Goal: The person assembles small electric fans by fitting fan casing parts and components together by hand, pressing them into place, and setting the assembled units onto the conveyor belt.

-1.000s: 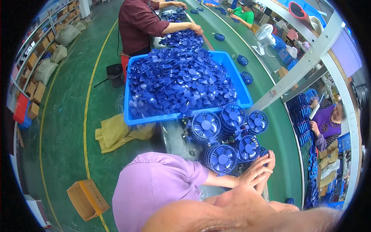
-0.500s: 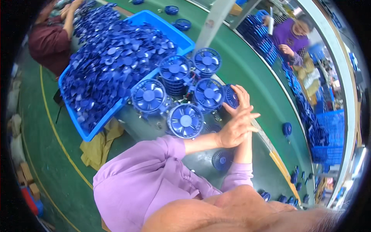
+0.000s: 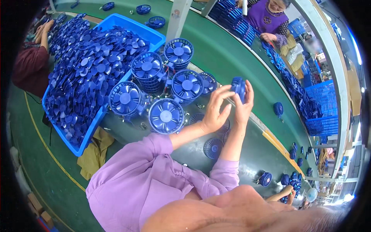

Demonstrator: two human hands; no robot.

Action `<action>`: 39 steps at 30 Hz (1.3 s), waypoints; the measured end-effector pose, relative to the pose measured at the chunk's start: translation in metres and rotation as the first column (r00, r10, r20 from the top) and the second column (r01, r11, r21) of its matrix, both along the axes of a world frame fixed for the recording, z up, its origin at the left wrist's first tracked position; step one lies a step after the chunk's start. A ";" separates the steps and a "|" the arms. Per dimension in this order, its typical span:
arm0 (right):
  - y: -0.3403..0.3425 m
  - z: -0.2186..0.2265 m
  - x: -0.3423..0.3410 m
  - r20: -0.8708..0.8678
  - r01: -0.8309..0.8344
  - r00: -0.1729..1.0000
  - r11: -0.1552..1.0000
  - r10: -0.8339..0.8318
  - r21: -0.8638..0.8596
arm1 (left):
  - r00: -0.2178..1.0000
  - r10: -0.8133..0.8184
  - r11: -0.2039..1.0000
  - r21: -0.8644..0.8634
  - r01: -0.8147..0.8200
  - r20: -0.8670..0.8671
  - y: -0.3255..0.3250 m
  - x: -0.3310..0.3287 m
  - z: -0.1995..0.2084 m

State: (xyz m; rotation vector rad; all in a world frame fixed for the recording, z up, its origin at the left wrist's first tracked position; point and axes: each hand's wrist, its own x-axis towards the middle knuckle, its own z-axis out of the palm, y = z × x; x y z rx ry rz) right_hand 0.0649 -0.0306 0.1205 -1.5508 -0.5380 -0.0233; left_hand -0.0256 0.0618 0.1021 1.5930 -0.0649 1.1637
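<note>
Above the work table, in front of me, I hold a blue round fan housing (image 3: 238, 88) turned nearly edge-on. My right hand (image 3: 243, 103) grips it with thumb and fingers. The fingertips of my left hand (image 3: 215, 110) meet its near left side, with the thumb apart below. To the left stand stacks of blue fan housings, the front one (image 3: 166, 116) showing bladed wheels inside. Another small housing (image 3: 208, 83) sits behind them, close to my left hand. Flat blue grilles (image 3: 213, 148) lie on the table under my forearms.
A blue bin (image 3: 91, 133) heaped with fan blades stands left. Beyond the table runs a green conveyor belt (image 3: 232, 62) carrying scattered housings, with a metal post (image 3: 178, 19) beside it. Co-workers sit across the belt, at far left and lower right. A blue crate (image 3: 322, 104) stands right.
My hands, crossed over a housing at the table edge before, are now apart side by side, with a housing lifted and turned edge-on. The view has shifted, so the stacks appear further left.
</note>
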 end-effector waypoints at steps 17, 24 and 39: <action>-0.021 0.006 -0.017 -0.101 -0.139 0.987 0.981 0.126 -0.133 | 0.959 -0.220 0.964 0.111 0.242 -0.180 0.015 0.013 -0.021; -0.016 -0.006 -0.018 0.122 -0.206 0.967 0.970 0.222 -0.133 | 0.866 -0.499 0.770 -0.447 0.455 0.022 0.001 0.019 -0.026; 0.014 -0.022 -0.045 0.178 -0.065 0.981 0.993 0.082 -0.099 | 0.957 -0.276 0.893 -0.392 0.222 -0.086 0.007 0.008 -0.010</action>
